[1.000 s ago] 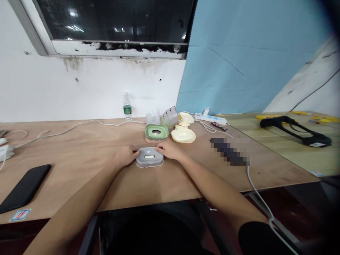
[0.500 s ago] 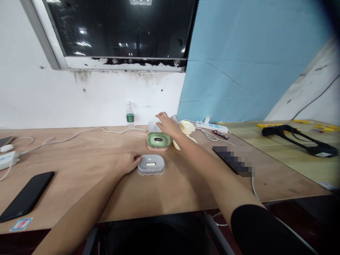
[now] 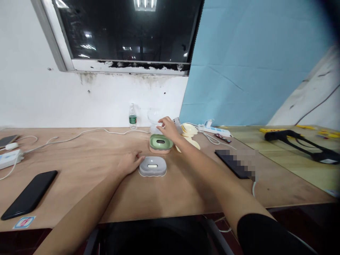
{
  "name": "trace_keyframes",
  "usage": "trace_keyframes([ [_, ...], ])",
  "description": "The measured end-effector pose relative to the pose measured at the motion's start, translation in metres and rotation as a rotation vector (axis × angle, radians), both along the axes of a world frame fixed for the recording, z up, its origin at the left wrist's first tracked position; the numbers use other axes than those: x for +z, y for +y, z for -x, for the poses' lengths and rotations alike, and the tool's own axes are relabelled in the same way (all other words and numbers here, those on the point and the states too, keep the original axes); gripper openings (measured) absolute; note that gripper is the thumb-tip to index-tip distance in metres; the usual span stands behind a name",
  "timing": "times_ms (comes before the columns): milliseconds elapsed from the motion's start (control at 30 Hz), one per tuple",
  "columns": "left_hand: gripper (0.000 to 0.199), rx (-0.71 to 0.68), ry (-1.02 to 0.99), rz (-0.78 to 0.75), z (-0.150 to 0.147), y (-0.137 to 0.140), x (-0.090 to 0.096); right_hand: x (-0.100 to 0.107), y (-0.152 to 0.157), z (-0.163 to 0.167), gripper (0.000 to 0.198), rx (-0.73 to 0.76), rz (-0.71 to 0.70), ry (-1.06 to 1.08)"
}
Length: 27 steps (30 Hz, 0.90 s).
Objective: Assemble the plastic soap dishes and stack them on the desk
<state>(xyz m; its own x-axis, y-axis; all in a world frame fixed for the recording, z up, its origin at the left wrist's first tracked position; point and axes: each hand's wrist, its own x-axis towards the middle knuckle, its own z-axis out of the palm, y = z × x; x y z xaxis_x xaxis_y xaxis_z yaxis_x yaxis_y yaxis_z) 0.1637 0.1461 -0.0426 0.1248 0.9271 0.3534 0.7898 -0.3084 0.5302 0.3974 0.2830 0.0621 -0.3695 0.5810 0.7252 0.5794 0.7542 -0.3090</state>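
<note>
My left hand (image 3: 130,163) rests on the table with its fingers slightly bent and apart, the thumb tip at the left edge of a grey soap dish (image 3: 159,163). The dish has a whitish oval slot and a clear wavy rim below. Behind it stands a green soap dish (image 3: 166,143) on a peach base. My right hand (image 3: 169,128) reaches past the green dish, thumb and forefinger apart, beside a clear plastic container (image 3: 154,128). A transparent lid-like part (image 3: 153,115) stands up above the container. Whether the fingertips touch it is unclear.
Pale yellow pieces (image 3: 189,129) lie right of my right wrist. A water bottle (image 3: 132,118) stands by the wall. Black phone (image 3: 30,194) at left, dark pixelated device (image 3: 230,163) at right, white power strip (image 3: 217,131) and cables behind. A black strap-like frame (image 3: 297,145) lies far right.
The transparent part of the container now stands higher against the wall. My right hand has gone from spread over the container to beside it, fingers more curled. The view has shifted slightly.
</note>
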Motion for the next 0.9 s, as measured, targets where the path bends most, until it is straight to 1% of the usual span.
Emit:
trace_keyframes([
  [67,0.055,0.057,-0.059,-0.094,0.000,0.002,-0.002,-0.008,-0.033,-0.002,0.019,0.039,0.015,0.119],
  [133,0.064,0.064,-0.141,-0.190,-0.001,0.002,0.000,-0.020,-0.066,-0.004,0.023,0.101,0.071,0.212],
  [200,0.072,0.028,-0.210,-0.250,-0.002,-0.001,0.005,-0.036,-0.093,-0.007,0.027,0.213,0.188,0.282],
  [267,0.070,0.000,-0.239,-0.273,-0.004,-0.006,0.011,-0.051,-0.108,-0.010,0.031,0.312,0.370,0.353],
  [333,0.059,0.003,-0.240,-0.263,-0.006,-0.011,0.017,-0.062,-0.113,-0.012,0.036,0.354,0.533,0.416],
  [400,0.055,0.008,-0.245,-0.215,-0.008,-0.015,0.020,-0.067,-0.113,-0.014,0.040,0.308,0.617,0.421],
  [500,0.061,0.002,-0.271,-0.130,-0.009,-0.017,0.022,-0.065,-0.110,-0.019,0.043,0.154,0.614,0.295],
  [600,0.059,-0.008,-0.289,-0.033,-0.010,-0.016,0.020,-0.060,-0.111,-0.024,0.052,0.089,0.653,0.145],
  [733,0.057,-0.062,-0.275,0.107,-0.010,-0.015,0.020,-0.058,-0.110,-0.028,0.060,0.134,0.798,0.022],
  [900,0.054,-0.087,-0.189,0.123,-0.013,-0.017,0.022,-0.069,-0.101,-0.033,0.060,0.174,0.919,-0.078],
])
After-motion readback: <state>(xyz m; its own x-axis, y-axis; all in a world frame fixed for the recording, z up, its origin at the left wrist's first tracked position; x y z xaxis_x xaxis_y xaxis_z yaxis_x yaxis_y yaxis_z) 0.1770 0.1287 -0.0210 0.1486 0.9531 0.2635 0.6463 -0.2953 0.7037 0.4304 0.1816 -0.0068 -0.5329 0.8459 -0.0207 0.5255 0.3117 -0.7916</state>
